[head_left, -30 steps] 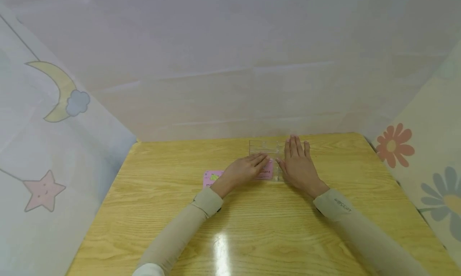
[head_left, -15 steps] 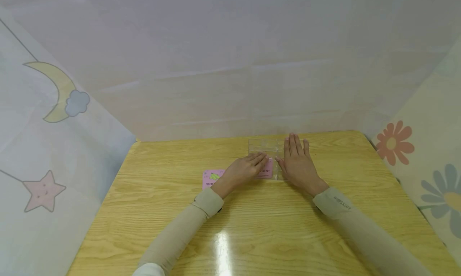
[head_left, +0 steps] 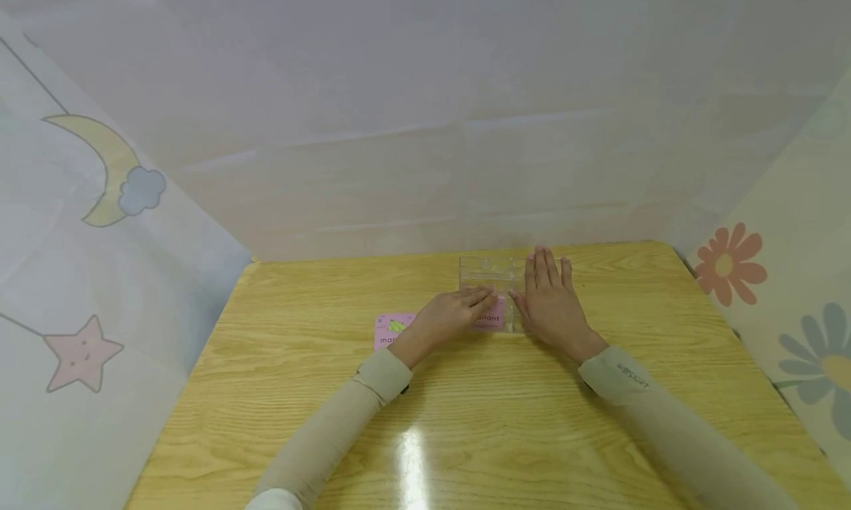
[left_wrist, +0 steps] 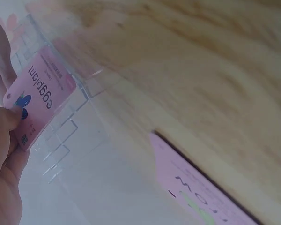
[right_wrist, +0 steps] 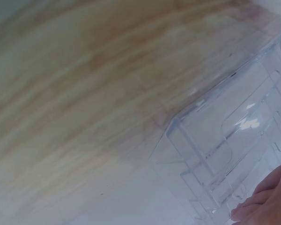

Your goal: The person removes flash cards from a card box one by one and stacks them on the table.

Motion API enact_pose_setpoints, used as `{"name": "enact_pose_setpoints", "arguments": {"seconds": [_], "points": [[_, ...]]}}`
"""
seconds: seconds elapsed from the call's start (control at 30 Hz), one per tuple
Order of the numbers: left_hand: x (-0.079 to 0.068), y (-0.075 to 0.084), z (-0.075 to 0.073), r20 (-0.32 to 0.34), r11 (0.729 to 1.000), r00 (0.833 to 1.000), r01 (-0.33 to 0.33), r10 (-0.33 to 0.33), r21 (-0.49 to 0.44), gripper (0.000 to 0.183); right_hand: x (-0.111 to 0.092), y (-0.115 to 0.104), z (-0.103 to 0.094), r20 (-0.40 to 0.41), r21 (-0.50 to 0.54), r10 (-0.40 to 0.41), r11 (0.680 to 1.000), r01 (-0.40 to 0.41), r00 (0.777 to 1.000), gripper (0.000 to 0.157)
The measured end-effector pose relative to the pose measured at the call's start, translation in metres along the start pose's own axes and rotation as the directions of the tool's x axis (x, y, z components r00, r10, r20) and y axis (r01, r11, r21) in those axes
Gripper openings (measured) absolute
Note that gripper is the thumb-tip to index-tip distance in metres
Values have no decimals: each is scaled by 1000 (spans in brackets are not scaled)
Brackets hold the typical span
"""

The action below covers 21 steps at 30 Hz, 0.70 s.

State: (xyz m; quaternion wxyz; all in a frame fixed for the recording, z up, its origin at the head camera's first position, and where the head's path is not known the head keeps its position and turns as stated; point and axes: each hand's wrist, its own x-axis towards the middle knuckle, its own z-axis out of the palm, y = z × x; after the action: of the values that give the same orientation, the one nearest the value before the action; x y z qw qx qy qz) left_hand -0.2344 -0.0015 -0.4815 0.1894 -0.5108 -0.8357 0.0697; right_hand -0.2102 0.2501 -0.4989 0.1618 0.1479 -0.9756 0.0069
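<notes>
My left hand (head_left: 448, 314) pinches a pink eggplant card (left_wrist: 42, 93) near its picture edge, with a finger over the front and another part of the hand behind it. The card is at a clear stepped plastic rack (head_left: 485, 264), whose tiers show in the left wrist view. Laid over the rack's right part is my right hand (head_left: 552, 303), its fingers straight and pointing away. In the right wrist view its fingertips rest on the clear plastic. A second pink card, the marrow card (head_left: 394, 324), lies left of the rack, partly hidden by my left wrist.
The wooden table (head_left: 319, 421) ends at a pale back wall (head_left: 399, 185). Printed side walls stand left and right, one with a moon (head_left: 109, 166), the other with flowers (head_left: 728, 266).
The fingers of my left hand have shifted very slightly at the eggplant card. My right hand, the rack and the marrow card stay in place.
</notes>
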Motion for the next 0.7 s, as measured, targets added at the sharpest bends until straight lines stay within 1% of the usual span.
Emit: {"name": "enact_pose_setpoints", "arguments": {"seconds": [0.1, 0.23, 0.4, 0.53, 0.6, 0.7], "points": [[0, -2, -2, -5, 999, 1000, 3, -4, -47, 50, 0, 0, 0, 2, 1, 4, 1000, -4, 1000, 81], [1, -4, -6, 7, 996, 1000, 9, -9, -93, 49, 0, -1, 0, 5, 8, 8, 1000, -8, 1000, 80], [3, -7, -10, 40, 995, 999, 15, -11, -98, 50, 0, -1, 0, 24, 11, 14, 1000, -14, 1000, 81], [5, -9, -11, 65, 993, 998, 19, -12, -118, 47, 0, -1, 0, 36, 14, 19, 1000, -20, 999, 81], [6, -9, -11, 68, 989, 997, 29, -19, -145, 44, 0, -1, 0, 38, 17, 21, 1000, -22, 999, 81], [9, -10, -13, 59, 973, 997, 52, -40, -223, 40, 0, 0, 0, 30, 20, 21, 1000, -21, 999, 81]]}}
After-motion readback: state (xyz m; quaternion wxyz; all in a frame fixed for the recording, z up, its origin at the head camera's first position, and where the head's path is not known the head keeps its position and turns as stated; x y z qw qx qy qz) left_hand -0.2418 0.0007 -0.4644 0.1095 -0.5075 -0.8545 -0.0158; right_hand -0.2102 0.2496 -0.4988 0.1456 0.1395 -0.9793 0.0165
